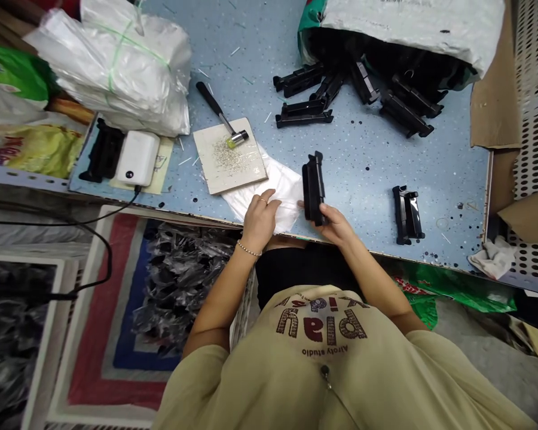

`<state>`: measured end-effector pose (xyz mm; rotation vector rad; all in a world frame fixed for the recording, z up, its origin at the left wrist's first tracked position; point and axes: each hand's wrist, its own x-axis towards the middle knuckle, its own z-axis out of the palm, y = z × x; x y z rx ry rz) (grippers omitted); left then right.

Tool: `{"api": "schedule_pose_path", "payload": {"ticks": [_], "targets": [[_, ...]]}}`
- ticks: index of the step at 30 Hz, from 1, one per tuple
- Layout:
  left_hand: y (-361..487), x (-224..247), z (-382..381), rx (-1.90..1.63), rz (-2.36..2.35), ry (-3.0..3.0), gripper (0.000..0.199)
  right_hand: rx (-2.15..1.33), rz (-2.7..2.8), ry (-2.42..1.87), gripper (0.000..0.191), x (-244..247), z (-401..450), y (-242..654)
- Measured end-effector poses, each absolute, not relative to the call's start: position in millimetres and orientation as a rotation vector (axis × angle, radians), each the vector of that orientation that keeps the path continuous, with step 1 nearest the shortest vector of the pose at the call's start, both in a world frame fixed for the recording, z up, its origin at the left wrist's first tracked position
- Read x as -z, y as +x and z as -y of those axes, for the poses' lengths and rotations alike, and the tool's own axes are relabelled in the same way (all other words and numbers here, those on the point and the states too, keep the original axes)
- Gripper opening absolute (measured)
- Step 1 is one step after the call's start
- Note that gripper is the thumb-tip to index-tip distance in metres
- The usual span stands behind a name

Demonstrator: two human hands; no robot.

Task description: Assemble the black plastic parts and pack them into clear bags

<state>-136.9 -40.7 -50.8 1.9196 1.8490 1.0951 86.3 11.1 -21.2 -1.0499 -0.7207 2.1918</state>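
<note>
Upright in my right hand (335, 225) is a long black plastic part (312, 188), gripped near its lower end above the table edge. My left hand (260, 220) is on a thin white plastic bag (287, 188), thumb and fingers drawn together at its surface. The bag lies flat, partly under a beige square board (228, 158). A small hammer (219, 110) with a black handle rests its head on that board, among fine crumbs. Another black part (407, 215) lies to the right of my right hand.
Several black parts (305, 113) spill from a large white sack (412, 24) at the back right. A tied stack of clear bags (125, 65) and a white power bank (138, 158) with a cable occupy the left. Below the table, a crate (89, 358) holds bagged black pieces.
</note>
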Motion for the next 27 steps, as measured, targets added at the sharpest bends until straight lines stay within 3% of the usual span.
{"api": "schedule_pose_path", "payload": {"ticks": [3,7,15,20,24,27], "targets": [[-139,54,43,-1.027,-1.865,2.017,0.037,-2.404,0.783,-0.907,0.056,9,4,124],[-135,54,42,-1.051,-1.821,2.027,0.035,-2.76,0.698,-0.794,0.058,9,28,150],[-114,30,60,-1.176,-1.629,2.216,0.058,-2.858,0.362,-0.809,0.053,39,29,115],[-90,20,84,-1.286,-1.236,2.256,0.065,-2.52,0.524,-1.018,0.048,36,8,90],[-86,26,90,-1.179,-1.377,2.045,0.069,-1.948,1.333,-1.351,0.043,19,12,84],[-90,28,83,-1.052,-1.439,1.952,0.077,-1.62,1.845,-1.303,0.058,2,25,86]]}}
